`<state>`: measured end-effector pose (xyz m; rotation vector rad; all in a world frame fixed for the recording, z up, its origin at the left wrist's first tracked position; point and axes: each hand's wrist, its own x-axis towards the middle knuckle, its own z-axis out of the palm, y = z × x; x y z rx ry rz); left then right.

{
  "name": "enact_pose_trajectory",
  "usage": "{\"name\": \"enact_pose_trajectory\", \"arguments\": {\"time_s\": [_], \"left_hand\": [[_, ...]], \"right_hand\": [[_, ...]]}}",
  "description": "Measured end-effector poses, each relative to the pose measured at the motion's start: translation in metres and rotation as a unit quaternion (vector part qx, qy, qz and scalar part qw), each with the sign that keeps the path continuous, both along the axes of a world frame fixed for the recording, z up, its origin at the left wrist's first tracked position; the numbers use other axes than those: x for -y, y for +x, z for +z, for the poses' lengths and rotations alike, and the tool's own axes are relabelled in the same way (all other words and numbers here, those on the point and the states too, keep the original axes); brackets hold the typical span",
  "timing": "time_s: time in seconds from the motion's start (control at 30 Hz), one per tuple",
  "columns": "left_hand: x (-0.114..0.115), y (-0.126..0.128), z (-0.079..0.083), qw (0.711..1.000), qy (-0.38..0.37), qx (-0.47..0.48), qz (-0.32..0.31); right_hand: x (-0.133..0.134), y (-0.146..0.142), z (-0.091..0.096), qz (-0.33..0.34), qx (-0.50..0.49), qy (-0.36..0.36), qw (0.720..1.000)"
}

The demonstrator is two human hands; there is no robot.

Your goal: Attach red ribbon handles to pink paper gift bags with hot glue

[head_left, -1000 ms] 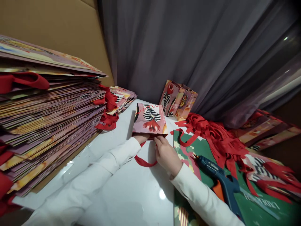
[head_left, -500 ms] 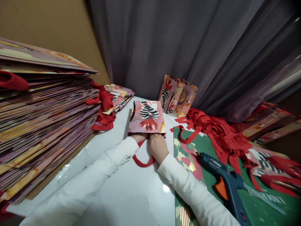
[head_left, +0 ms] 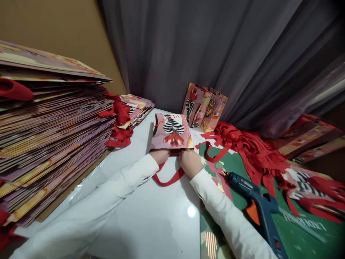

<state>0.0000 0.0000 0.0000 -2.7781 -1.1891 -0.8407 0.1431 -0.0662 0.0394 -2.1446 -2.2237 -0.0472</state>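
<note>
A pink paper gift bag (head_left: 174, 135), printed with a red flower and black-and-white striped shapes, lies on the white table with its mouth towards me. My left hand (head_left: 161, 156) reaches into the mouth at the left, its fingers hidden by the upper panel. My right hand (head_left: 191, 162) is at the right side of the mouth, its fingertips also under the panel. A red ribbon handle (head_left: 168, 181) loops out of the bag between my wrists. What the fingers touch inside is hidden.
Flat bags form a tall stack (head_left: 59, 144) on the left. Two upright bags (head_left: 205, 108) stand behind. To the right are a heap of red ribbons (head_left: 242, 145) and a blue glue gun (head_left: 258, 199) on a green printed sheet (head_left: 293, 233). A grey curtain (head_left: 172, 54) hangs at the back.
The bag and both hands have shifted slightly right. My right hand has moved further from the left one, and the ribbon loop has spread wider between them.
</note>
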Motion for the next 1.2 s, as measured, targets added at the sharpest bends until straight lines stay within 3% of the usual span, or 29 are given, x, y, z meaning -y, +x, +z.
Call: {"name": "enact_pose_trajectory", "arguments": {"time_s": [0.1,0.23,0.37,0.57,0.83,1.2], "left_hand": [[0.014,-0.005,-0.009,0.995,-0.011,-0.084,-0.059],[0.022,-0.002,-0.015,0.991,-0.051,-0.124,-0.011],[0.029,0.008,-0.001,0.981,-0.111,-0.156,0.041],[0.042,0.015,0.017,0.965,-0.155,-0.187,0.096],[0.05,0.003,0.029,0.951,-0.203,-0.206,0.112],[0.052,-0.017,0.041,0.952,-0.171,-0.219,0.126]], "right_hand": [[-0.004,0.007,0.004,0.018,-0.005,-0.003,1.0],[-0.004,0.021,0.004,0.067,-0.003,-0.009,0.998],[0.001,0.022,0.001,0.084,0.012,-0.007,0.996],[0.008,-0.001,0.0,0.04,0.035,-0.01,0.999],[0.008,0.007,0.001,0.023,0.04,-0.008,0.999],[0.006,0.013,-0.01,0.038,0.051,0.002,0.998]]}}
